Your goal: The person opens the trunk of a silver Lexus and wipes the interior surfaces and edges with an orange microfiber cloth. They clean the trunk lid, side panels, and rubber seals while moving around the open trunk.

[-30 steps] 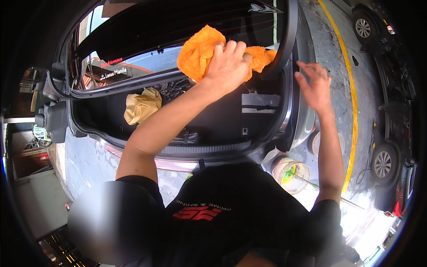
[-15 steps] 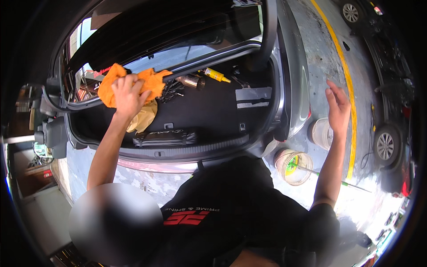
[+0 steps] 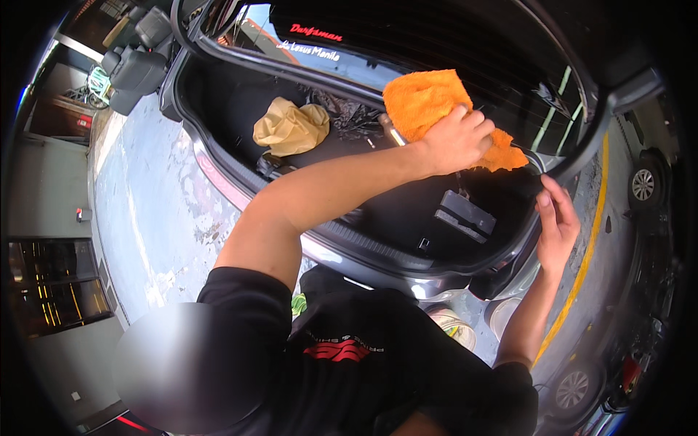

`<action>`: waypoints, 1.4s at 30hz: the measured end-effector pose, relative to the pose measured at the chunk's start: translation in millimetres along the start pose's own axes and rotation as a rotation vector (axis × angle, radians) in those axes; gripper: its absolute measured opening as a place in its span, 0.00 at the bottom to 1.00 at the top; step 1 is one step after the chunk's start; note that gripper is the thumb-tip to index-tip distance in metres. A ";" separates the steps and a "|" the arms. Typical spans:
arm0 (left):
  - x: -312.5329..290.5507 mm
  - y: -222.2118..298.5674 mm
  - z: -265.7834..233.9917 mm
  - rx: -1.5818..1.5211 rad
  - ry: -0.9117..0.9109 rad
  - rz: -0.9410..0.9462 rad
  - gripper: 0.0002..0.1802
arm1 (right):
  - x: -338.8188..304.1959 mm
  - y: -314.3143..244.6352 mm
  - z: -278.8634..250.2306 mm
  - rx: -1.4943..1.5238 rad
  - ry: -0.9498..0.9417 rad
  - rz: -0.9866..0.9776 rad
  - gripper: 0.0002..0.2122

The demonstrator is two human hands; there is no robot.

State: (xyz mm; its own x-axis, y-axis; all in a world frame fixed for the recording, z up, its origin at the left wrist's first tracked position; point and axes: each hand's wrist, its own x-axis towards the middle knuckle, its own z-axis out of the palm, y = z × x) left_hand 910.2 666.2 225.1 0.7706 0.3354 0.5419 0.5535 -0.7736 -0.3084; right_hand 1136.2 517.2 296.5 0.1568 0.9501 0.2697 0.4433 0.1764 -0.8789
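My left hand is pressed over a bunched orange cloth, fingers curled into it. The cloth lies against the lower right part of the raised tailgate's dark rear window, and its loose end hangs toward the frame. My left forearm crosses over the open car trunk. To the right, my right hand holds nothing, its fingers apart and slightly bent. Its fingertips are close to the tailgate's lower right edge; whether they touch it I cannot tell.
Inside the trunk are a crumpled tan bag, black plastic, a shiny cylinder and a flat grey panel. Two buckets stand on the floor by the bumper. Beyond a yellow floor line is a parked car.
My left hand has carried the orange cloth from the window's left side across to its right side. My right hand is now beside the tailgate's edge. The view has turned.
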 end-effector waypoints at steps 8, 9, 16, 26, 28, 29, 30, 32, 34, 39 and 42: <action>-137.0 -142.9 -27.4 -0.144 -0.004 -0.091 0.22 | -20.4 -39.2 54.8 -0.121 -0.030 0.011 0.14; -159.4 -171.8 -31.3 -0.124 -0.014 -0.080 0.22 | -30.6 -41.4 56.7 -0.111 0.026 0.067 0.14; -303.9 -387.5 -75.6 -0.049 -0.103 -0.085 0.25 | -144.9 -49.8 120.1 -0.247 0.284 0.475 0.14; -307.7 -371.8 -62.6 -0.067 0.038 -0.060 0.23 | -278.5 -74.0 199.5 -0.247 0.347 0.761 0.14; -292.8 -349.7 -63.3 -0.091 0.056 -0.045 0.22 | -261.6 -71.5 211.8 -0.265 0.292 0.661 0.14; -284.2 -338.7 -59.4 -0.107 0.060 -0.035 0.22 | -249.2 -69.4 217.9 -0.255 0.261 0.616 0.14; -276.5 -326.7 -53.4 -0.114 0.054 -0.026 0.22 | -236.0 -68.2 222.7 -0.249 0.227 0.565 0.14; -260.3 -299.6 -37.8 -0.108 0.039 -0.014 0.21 | -211.3 -66.8 232.5 -0.266 0.178 0.509 0.14; -239.6 -270.4 -28.6 -0.039 0.061 0.010 0.21 | -185.1 -62.3 243.1 -0.245 0.107 0.422 0.14; -161.2 -180.2 -33.8 0.021 -0.010 0.134 0.12 | -136.0 -59.5 272.9 -0.053 -0.035 0.462 0.13; -123.5 -136.8 -28.7 -0.004 0.112 0.137 0.11 | -102.0 -63.6 303.5 0.063 -0.124 0.393 0.13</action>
State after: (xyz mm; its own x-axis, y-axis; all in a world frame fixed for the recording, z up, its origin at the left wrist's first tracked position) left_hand 730.2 715.2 222.9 0.7985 0.1650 0.5790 0.4444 -0.8103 -0.3819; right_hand 824.2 487.2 205.4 0.1942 0.9714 -0.1367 0.3157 -0.1939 -0.9288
